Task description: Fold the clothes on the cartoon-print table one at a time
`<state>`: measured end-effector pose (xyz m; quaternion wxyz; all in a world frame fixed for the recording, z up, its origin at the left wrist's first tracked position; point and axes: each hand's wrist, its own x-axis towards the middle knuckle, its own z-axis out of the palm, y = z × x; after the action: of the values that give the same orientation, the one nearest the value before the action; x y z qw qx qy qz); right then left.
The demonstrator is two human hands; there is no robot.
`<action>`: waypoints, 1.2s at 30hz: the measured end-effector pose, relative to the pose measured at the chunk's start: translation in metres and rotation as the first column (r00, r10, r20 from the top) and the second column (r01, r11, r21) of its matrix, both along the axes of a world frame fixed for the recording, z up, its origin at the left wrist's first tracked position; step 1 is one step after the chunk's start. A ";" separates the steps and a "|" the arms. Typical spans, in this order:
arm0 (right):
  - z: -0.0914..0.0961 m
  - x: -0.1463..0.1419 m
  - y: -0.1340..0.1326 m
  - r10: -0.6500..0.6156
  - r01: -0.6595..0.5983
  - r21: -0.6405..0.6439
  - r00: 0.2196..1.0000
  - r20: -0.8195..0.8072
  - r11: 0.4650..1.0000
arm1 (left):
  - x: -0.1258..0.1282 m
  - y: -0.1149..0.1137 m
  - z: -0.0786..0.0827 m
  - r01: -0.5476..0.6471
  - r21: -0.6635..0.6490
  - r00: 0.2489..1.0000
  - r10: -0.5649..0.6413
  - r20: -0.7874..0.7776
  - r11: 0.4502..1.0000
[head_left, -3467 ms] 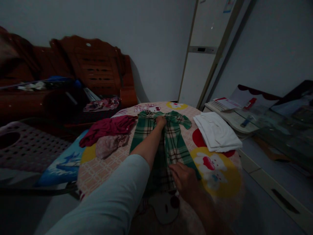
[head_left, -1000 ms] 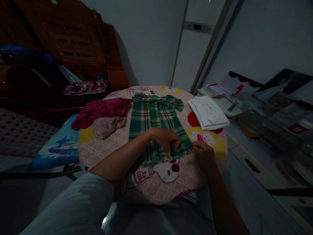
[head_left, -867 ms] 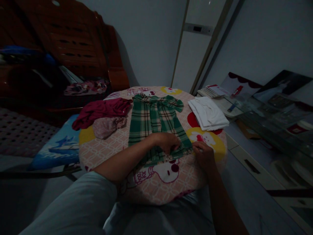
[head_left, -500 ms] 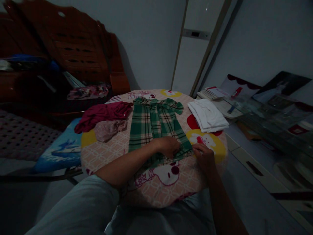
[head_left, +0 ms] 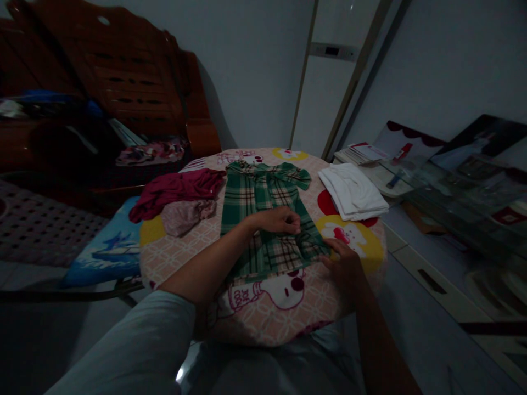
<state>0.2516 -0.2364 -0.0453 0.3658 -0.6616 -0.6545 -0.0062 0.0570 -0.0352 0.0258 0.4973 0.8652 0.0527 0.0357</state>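
A green plaid shirt (head_left: 242,200) lies spread on the round table, its collar end away from me and its hem towards me. My left hand (head_left: 278,220) is over the middle of the shirt, fingers curled closed; whether cloth is pinched in them is hidden. Near the hem's right corner, my right hand (head_left: 345,263) is closed on the edge of the shirt between thumb and fingers. The cloth between my two hands is wrinkled.
A patterned cloth (head_left: 267,323) covers the table. Dark red clothing (head_left: 177,192) and a crumpled pinkish garment (head_left: 187,216) lie left; a folded white garment (head_left: 354,192) lies right. Beyond are a wooden bench (head_left: 135,82), a blue cushion (head_left: 109,241) and a glass-topped cabinet (head_left: 444,192).
My left hand has moved up the shirt, away from the hem, with its fingers curled in. My right hand stays at the corner. Wrinkles have formed in the shirt's lower right part.
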 end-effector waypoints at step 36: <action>-0.014 -0.003 0.003 -0.247 0.232 0.084 0.912 0.327 0.969 | 0.005 -0.012 -0.006 0.201 -0.102 0.975 -0.209 -0.070 0.974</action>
<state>0.2482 -0.2334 -0.0589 0.2597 -0.7181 -0.6208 -0.1775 0.0625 -0.0474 0.0193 0.5359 0.8425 -0.0155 -0.0529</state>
